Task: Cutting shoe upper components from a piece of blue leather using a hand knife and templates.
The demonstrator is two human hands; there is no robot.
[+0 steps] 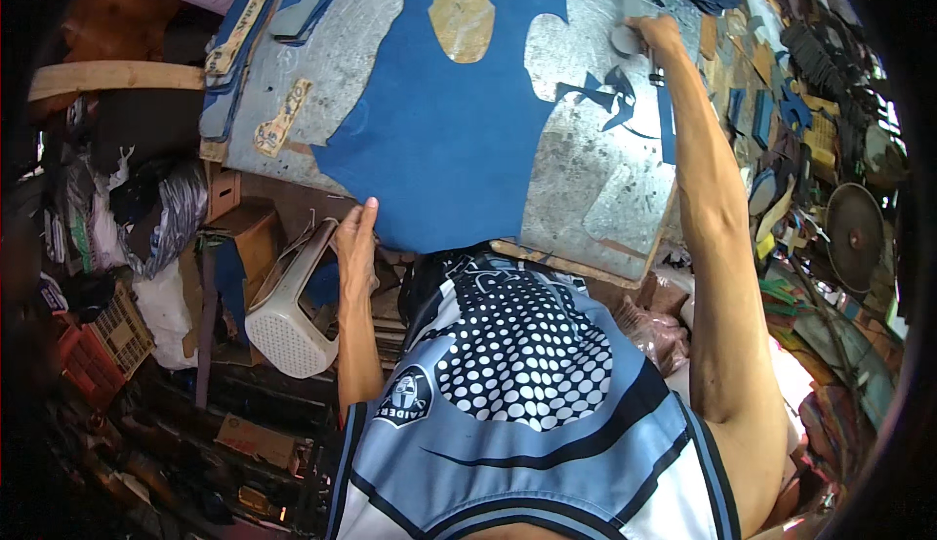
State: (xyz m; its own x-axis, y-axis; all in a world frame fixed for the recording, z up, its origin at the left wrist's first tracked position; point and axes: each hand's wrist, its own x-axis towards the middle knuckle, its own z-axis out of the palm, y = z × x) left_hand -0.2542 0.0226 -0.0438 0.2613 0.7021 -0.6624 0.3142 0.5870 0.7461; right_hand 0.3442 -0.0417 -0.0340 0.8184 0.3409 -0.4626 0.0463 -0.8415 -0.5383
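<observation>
A large blue sheet (439, 149), which looks like leather, lies across the metal-topped table (595, 198) and hangs over its near edge. On its far part rests a tan cutting template (462, 20). My left hand (356, 242) is at the sheet's near left edge, thumb up, with the edge apparently pinched. My right arm reaches to the table's far right. There my right hand (654, 32) is closed beside a round grey object (626, 40); what it grips is too small to make out. Dark blue scraps (615, 96) lie left of my right forearm.
Another tan template (283, 118) and stacked blue pieces (229, 81) lie on the table's left side. A white plastic stool (293, 315) stands below my left hand. Shelves of scraps and a round fan (854, 237) are at right. A wooden bar (117, 77) juts in from the left.
</observation>
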